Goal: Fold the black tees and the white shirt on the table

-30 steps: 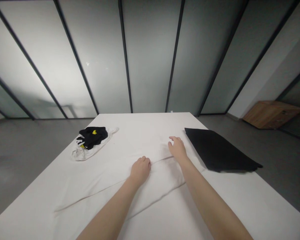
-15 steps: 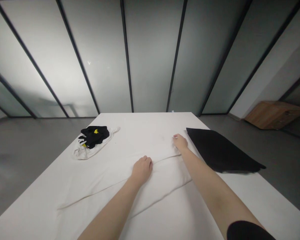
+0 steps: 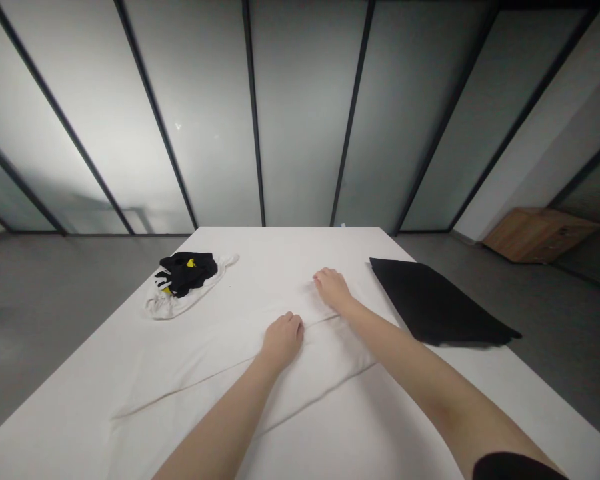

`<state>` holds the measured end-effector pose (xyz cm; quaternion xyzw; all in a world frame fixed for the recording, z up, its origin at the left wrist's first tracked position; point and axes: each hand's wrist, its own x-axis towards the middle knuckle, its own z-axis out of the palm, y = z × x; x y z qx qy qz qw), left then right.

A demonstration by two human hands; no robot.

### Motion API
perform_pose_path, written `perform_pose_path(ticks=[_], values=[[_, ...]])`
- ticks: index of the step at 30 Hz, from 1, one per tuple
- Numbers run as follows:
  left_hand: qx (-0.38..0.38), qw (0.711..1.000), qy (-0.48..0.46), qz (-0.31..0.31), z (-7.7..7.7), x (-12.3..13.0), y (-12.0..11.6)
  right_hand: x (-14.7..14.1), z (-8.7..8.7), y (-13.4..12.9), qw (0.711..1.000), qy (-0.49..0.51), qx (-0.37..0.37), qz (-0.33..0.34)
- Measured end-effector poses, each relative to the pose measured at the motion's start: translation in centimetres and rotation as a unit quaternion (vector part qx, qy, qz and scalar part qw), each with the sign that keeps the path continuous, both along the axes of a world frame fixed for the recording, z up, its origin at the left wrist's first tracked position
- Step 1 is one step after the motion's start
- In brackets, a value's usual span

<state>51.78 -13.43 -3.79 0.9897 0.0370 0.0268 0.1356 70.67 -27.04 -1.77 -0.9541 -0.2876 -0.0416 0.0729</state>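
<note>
Bare left hand (image 3: 282, 341) at lower centre of the frame, knuckles up and fingers loosely curled, lying on a creased white fabric sheet (image 3: 320, 380), with nothing gripped. Bare right hand (image 3: 333, 290) just up and to the right, fingertips touching the same sheet, fingers slightly bent and no fold pinched. Flat black fabric piece (image 3: 437, 301) to the right of the right hand, near but not touching. Crumpled black garment with a yellow mark (image 3: 185, 273) on a bunched white cloth (image 3: 167, 307) at the left of the long white table (image 3: 280, 240), well apart from both hands
</note>
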Motion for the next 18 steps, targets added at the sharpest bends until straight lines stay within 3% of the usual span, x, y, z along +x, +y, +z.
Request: perform_pose_path(ticks=[3,5,8,12,18], values=[[-0.002,1.000,-0.005,-0.001,-0.1,-0.1,0.0,-2.7,-2.3,1.1,0.995,0.027,-0.019,0.096],[-0.003,1.000,-0.004,0.004,-0.1,-0.1,0.0,-3.1,-3.6,0.6,0.992,0.049,-0.038,0.114],[-0.004,1.000,0.002,0.007,0.1,-0.2,0.0,-1.5,-4.3,-1.0,0.994,0.065,-0.054,0.068],[-0.008,1.000,0.012,0.009,0.4,-0.3,-0.1,1.6,-3.8,-2.9,0.996,0.062,-0.060,0.005],[0.006,0.999,0.045,0.025,0.3,-0.4,-0.5,2.9,-3.6,-3.2,0.996,0.060,-0.065,-0.030]])
